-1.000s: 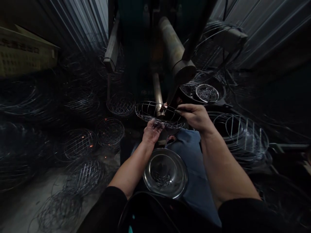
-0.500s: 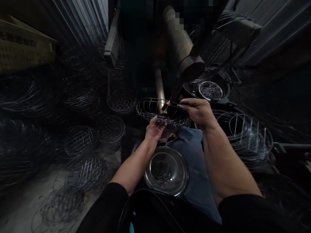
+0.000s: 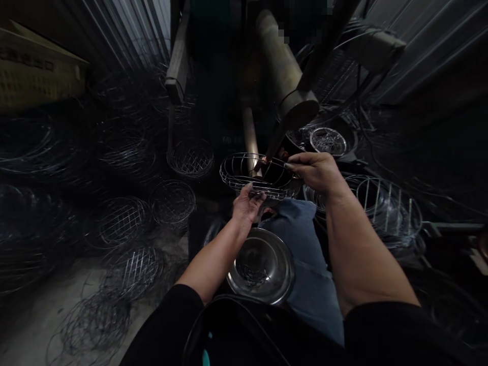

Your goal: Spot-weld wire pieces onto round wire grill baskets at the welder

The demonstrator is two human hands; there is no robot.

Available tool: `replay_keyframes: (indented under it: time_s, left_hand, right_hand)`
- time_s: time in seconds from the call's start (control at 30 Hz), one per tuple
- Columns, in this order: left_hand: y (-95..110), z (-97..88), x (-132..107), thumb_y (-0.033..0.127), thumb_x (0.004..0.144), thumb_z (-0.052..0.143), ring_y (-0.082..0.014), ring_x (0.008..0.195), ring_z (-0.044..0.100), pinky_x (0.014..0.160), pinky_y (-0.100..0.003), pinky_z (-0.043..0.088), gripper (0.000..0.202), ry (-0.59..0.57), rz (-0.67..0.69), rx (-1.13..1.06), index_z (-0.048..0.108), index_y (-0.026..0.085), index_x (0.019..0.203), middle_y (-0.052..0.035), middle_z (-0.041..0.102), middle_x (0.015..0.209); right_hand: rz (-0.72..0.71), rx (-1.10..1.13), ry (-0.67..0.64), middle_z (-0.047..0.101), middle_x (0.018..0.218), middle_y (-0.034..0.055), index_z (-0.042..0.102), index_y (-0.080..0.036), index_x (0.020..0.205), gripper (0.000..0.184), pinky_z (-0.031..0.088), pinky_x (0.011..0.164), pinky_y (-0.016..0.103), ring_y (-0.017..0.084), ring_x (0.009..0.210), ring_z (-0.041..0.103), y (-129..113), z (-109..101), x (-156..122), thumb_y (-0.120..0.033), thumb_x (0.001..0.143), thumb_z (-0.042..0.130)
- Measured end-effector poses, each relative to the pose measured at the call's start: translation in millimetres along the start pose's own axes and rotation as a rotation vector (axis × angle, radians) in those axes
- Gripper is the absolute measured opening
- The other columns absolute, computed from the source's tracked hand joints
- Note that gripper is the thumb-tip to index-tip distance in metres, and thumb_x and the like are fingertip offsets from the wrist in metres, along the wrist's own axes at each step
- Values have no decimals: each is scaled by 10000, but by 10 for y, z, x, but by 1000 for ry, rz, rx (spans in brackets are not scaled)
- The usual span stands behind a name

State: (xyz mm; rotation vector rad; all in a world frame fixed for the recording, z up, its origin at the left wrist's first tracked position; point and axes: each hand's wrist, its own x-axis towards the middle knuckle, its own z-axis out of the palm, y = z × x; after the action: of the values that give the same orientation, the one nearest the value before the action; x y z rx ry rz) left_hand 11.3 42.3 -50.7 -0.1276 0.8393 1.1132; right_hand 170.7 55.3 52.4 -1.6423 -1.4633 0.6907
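A round wire basket (image 3: 233, 179) is held up at the machine's electrodes. Its rim passes by the tip of the upper electrode arm (image 3: 275, 142), and the lower electrode rod (image 3: 250, 133) reaches inside it. My left hand (image 3: 247, 204) grips the near, lower wires from below, thumb on top. At the right of the rim my right hand (image 3: 314, 170) pinches with thumb and fingers; whether a small wire piece is also in that pinch cannot be made out. On my lap rests a steel bowl (image 3: 280, 284) with several short metal pieces (image 3: 253, 274) in it.
Stacks of wire grids (image 3: 124, 221) and a loose wire tangle (image 3: 93, 323) lie on the floor at left. To the right is a pile of wire rings (image 3: 392, 208). A small dish (image 3: 328, 141) of metal bits sits behind. A thick cylinder (image 3: 280, 61) hangs overhead.
The wire basket has shifted slightly to the right and turned a little, with both hands moving right along with it. Both hands keep their hold.
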Motion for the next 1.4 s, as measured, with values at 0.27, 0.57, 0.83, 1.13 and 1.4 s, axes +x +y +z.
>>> replay_keyframes:
  time_s: [0.27,0.57,0.83,1.13,1.4]
  left_hand:
    - [40,-42,5,196,793,669,-161,700,638,795,-368,542,101,-57,19,-12,602,128,759,-43,605,732]
    - [44,-35,15,219,818,645,-156,754,651,831,-345,545,93,-46,-9,-20,594,150,783,-27,605,723]
    - [-50,-56,44,228,863,593,-158,696,646,802,-371,553,144,-82,-55,-78,577,143,747,-35,595,697]
    - [-41,-14,-44,298,866,606,-173,721,646,782,-350,550,176,-46,-43,-13,594,125,840,-69,611,752]
    - [44,23,-98,285,864,599,-169,723,635,744,-325,562,132,12,-72,12,580,156,847,-52,596,715]
  right_hand:
    - [-58,67,42,638,646,6,753,-185,750,248,435,603,291,146,614,553,-21,39,-85,-418,663,744]
    - [-71,45,33,670,683,11,762,-185,764,192,443,644,302,162,662,584,17,84,1,-348,671,724]
    - [-46,-5,34,676,662,10,763,-207,750,197,444,630,312,177,646,603,31,53,48,-376,650,782]
    - [-19,202,-14,662,695,8,757,-209,869,292,439,556,293,144,607,563,83,-148,-85,-445,698,742]
    - [100,349,50,711,756,37,755,-197,805,422,522,669,331,169,692,628,360,-107,-289,-502,523,833]
